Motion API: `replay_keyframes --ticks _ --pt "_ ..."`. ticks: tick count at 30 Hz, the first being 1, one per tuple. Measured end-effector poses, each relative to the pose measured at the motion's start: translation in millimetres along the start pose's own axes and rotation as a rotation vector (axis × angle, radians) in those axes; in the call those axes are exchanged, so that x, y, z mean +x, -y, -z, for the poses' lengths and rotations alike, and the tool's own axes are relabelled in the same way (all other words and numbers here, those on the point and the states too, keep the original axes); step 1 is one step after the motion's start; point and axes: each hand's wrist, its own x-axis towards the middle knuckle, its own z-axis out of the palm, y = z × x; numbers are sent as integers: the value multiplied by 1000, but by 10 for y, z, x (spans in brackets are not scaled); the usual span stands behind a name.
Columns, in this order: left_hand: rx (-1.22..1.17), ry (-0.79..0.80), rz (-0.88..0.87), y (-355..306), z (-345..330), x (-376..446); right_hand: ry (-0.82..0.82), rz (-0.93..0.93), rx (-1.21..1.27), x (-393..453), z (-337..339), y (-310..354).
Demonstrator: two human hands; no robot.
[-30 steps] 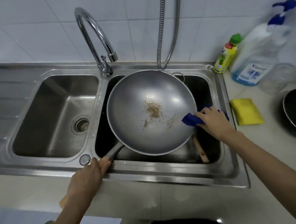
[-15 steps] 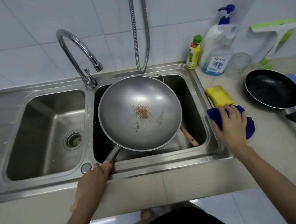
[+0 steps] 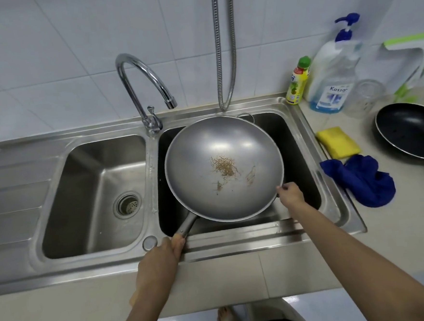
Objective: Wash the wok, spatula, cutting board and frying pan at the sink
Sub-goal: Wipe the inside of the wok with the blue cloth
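A grey wok (image 3: 205,150) with brown food bits in its bowl lies over the right basin of the steel sink (image 3: 304,138). My left hand (image 3: 162,259) grips the wok's handle at the sink's front edge. My right hand (image 3: 290,196) pinches the wok's right rim. A black frying pan (image 3: 409,131) stands on the counter at the far right, cut off by the frame edge. The spatula and the cutting board are not visible.
A blue cloth (image 3: 363,182) and a yellow sponge (image 3: 337,144) lie on the counter right of the sink. Behind them stand a soap pump bottle (image 3: 333,76), a small yellow bottle (image 3: 297,81) and a glass jar (image 3: 363,97). The faucet (image 3: 145,89) arches over the basins' divider.
My right hand let go of the blue cloth on the counter and moved left to take the wok's rim. The left hand kept hold of the handle.
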Motion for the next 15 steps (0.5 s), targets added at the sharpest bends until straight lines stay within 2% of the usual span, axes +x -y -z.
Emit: replay_keyframes --ticks 2,5,9,12,15 --pt "3 1 -20 29 16 -22 5 40 -20 -14 38 2" --pt "-114 -20 -26 103 48 -31 -1 108 -26 -96 155 -1" --pt "-82 5 -151 168 50 -47 -99 191 -20 -318 382 -128" --pt "-112 -4 -235 132 115 -90 -141 179 -3 -558 619 -247" --pt "-259 -33 -208 53 297 -95 -188 189 27 -745 911 -338"
